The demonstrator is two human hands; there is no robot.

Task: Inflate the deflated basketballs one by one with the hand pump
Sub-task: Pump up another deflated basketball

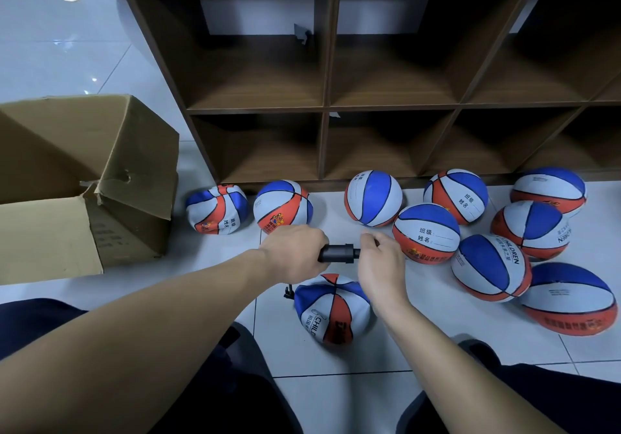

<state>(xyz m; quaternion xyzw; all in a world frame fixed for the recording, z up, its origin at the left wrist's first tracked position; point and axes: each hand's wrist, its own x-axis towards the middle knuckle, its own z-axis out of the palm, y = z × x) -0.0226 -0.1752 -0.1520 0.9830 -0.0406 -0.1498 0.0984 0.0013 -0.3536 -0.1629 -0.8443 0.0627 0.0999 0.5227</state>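
Left hand [293, 253] grips black pump [337, 253] barrel, right hand [381, 264] curls around its other end, above a limp basketball [332, 309] on the floor [369, 396].

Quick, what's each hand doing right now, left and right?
Left hand: grips the black pump barrel.
Right hand: fingers curled at the pump's other end, apparently gripping its handle.

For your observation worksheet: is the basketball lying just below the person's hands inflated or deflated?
Deflated. The basketball below the hand pump is crumpled and folded, its panels caved in, unlike the round balls to its right.
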